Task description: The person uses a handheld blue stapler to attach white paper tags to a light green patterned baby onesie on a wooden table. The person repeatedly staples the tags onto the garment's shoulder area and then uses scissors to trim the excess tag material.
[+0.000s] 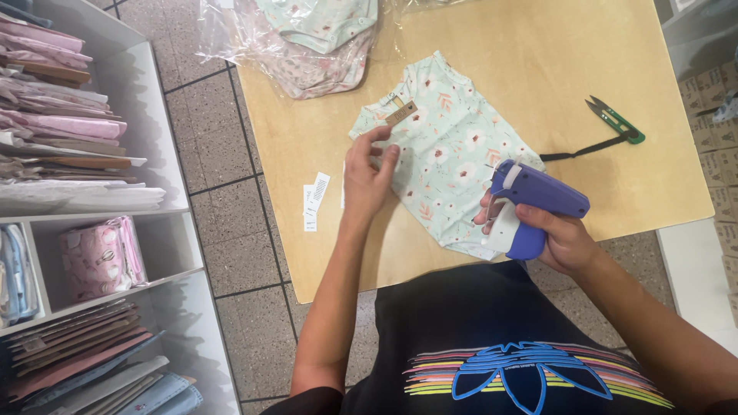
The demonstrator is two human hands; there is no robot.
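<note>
I am looking down on a wooden table that is filling most of the view, with a white shelf unit standing to its left and holding stacks of folded clothes in pink and pale tones. At the far edge of the table a clear plastic bag is lying with more floral garments inside it.

In the middle of the table a mint baby bodysuit with a flower print is lying flat, its neck pointing away from me and a brown card tag sitting near the collar. My left hand is resting on the left side of the bodysuit, fingers loosely curled and pressing the cloth down just below that tag; this grip is closing on nothing that I can make out.

My right hand is wrapping firmly around the handle of a blue and white tagging gun, held at the lower right edge of the bodysuit with its needle end pointing in toward the fabric.

Well to the right, green thread snips are lying on the table with a black strap trailing from them. Small white labels are lying near the table's left edge, just beside my left wrist.
</note>
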